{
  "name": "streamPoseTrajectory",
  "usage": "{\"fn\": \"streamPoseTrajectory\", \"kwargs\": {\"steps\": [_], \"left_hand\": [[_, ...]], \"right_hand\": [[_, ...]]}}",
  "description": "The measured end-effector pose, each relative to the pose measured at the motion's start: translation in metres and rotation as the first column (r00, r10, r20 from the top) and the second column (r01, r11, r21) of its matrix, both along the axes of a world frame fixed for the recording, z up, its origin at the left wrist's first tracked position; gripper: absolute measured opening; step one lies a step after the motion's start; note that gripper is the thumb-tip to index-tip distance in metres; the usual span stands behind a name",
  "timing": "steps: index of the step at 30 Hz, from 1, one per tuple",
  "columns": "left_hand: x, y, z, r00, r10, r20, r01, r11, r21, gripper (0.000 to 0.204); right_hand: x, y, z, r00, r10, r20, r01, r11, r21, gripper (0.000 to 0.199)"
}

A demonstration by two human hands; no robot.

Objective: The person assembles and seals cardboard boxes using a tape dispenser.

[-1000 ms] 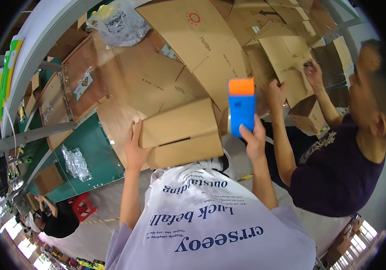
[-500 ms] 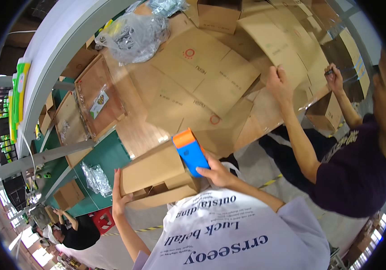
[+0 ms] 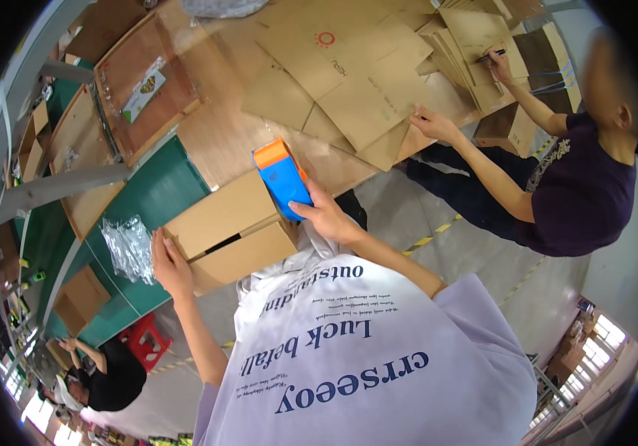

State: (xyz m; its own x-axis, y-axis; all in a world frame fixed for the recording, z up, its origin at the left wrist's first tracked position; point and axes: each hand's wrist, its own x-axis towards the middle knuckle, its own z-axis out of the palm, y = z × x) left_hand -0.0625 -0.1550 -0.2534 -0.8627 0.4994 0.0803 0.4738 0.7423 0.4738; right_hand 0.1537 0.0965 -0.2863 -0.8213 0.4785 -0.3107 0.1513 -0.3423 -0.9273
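My left hand (image 3: 172, 264) grips the left end of a cardboard box (image 3: 222, 212), its fingers laid along the side and edge of the top. The box's two long top flaps lie almost flat, with a narrow dark gap between them. In my right hand (image 3: 326, 212) is a blue tape dispenser (image 3: 287, 187) with an orange end. It is held at the box's right end, orange end pointing away from me. The underside of the dispenser and the box's contents are hidden.
Flat cardboard sheets (image 3: 341, 67) cover the wooden table beyond the box. Clear plastic bags (image 3: 128, 247) lie on the green table at left. A co-worker (image 3: 579, 171) at right holds a pen over stacked cardboard. Another person (image 3: 111, 375) and a red stool (image 3: 146, 343) are at lower left.
The box's near flap has folded down, leaving only a thin gap. The co-worker's raised cardboard sheet is lowered, and their pen hand is over the stack. The view has shifted.
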Motion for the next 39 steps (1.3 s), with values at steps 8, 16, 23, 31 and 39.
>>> {"fn": "streamPoseTrajectory", "kwargs": {"steps": [8, 16, 23, 31, 39], "left_hand": [[0.000, 0.004, -0.007, 0.925, -0.196, -0.325, 0.145, 0.974, -0.172, 0.037], [0.006, -0.014, -0.006, 0.967, -0.218, -0.130, 0.215, 0.976, -0.036, 0.041], [0.028, -0.075, -0.020, 0.957, 0.194, -0.216, -0.214, 0.974, -0.071, 0.035], [0.024, -0.054, -0.018, 0.924, 0.299, -0.239, -0.346, 0.920, -0.183, 0.036], [0.030, -0.042, -0.019, 0.897, 0.416, -0.148, -0.439, 0.874, -0.209, 0.040]], "right_hand": [[-0.018, 0.031, -0.006, 0.945, -0.036, 0.325, -0.090, 0.927, 0.365, 0.042], [-0.028, 0.036, -0.058, 0.834, -0.039, 0.550, -0.461, 0.497, 0.735, 0.026], [-0.022, 0.027, -0.083, 0.726, 0.327, 0.605, -0.683, 0.437, 0.585, 0.047], [0.026, 0.255, -0.114, 0.637, -0.753, 0.162, -0.132, 0.100, 0.986, 0.059], [0.046, 0.363, -0.047, 0.493, -0.506, 0.707, -0.399, 0.591, 0.701, 0.057]]}}
